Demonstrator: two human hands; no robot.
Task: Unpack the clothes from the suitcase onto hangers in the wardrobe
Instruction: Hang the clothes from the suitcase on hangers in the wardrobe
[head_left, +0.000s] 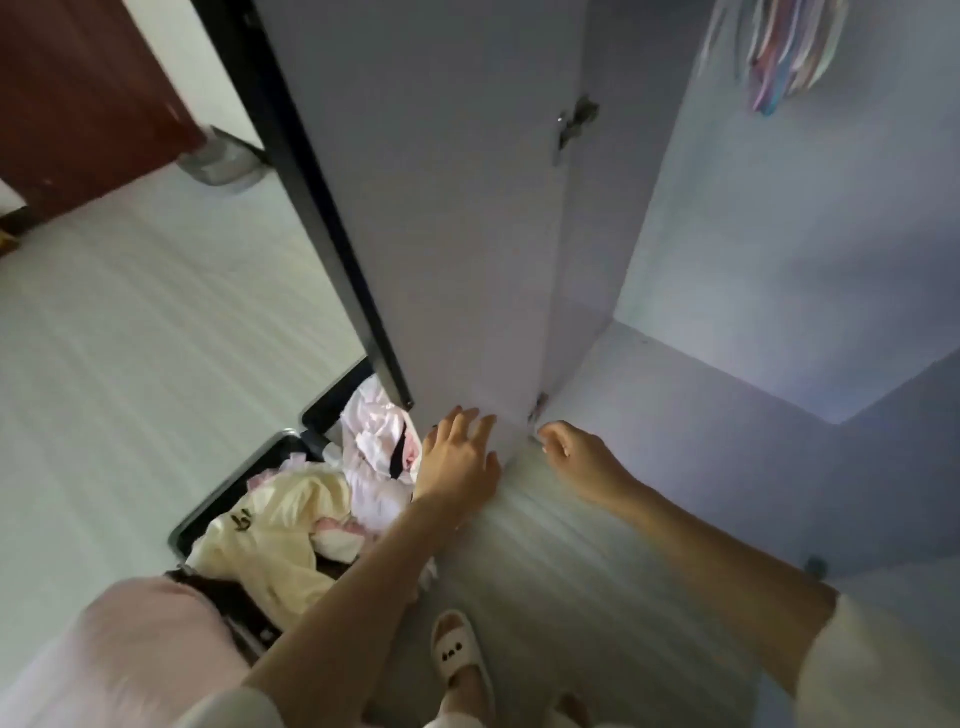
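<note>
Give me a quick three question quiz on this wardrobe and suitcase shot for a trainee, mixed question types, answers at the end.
1. True or false: the left hand grips a garment.
2. Where are the hangers? A) on the floor B) high inside the wardrobe C) in the suitcase
3. Fill in: the cream garment lies in the open ____.

Key: 1 false, its fingers are spread by the wardrobe door. 2 B. 3 suitcase.

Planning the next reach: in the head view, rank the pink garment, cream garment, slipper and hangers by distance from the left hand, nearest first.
From the left hand:
1. Pink garment, just left, in the suitcase.
2. Cream garment, lower left, in the suitcase.
3. Slipper, below, on the floor.
4. Hangers, far upper right, inside the wardrobe.
</note>
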